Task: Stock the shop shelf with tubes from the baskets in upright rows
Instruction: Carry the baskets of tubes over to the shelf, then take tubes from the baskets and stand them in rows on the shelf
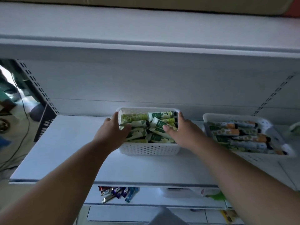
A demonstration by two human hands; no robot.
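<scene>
On the shelf point(68, 153), both hands' fingers point(115, 117) grip the green-tube basket point(148, 149); labels unreadable.

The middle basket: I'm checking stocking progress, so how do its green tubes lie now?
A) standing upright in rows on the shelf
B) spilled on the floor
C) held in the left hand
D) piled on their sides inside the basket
D: the green tubes lie heaped on their sides inside the middle basket, with the left hand and right hand at its two sides, and none stand on the shelf.
</scene>
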